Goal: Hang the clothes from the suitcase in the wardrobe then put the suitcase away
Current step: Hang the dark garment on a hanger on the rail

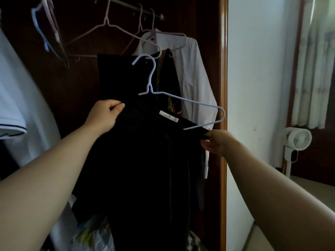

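Black garment [145, 160] is held up in front of the open wardrobe [223, 87], stretched between two bare hands. The left hand [107, 115] pinches one shoulder of it between thumb and curled fingers; the right hand [217, 142] grips the other shoulder edge, lower down, so the neckline slopes down to the right. A white label [168, 118] shows inside the collar.

A pale wire hanger [190, 100] sits partly in the neck opening: its right arm sticks out bare above the cloth, its left end is hidden in the fabric. Its hook points up and left, well below the rail [125, 6] and touching nothing.

Just behind, a white shirt [194, 69] hangs from the rail with dark clothes beside it, and bare pink hangers [106, 21] hang further left. A pale garment [21, 105] fills the left edge. Outside the wardrobe, a white fan [297, 138] stands beneath a curtained window [315, 60].
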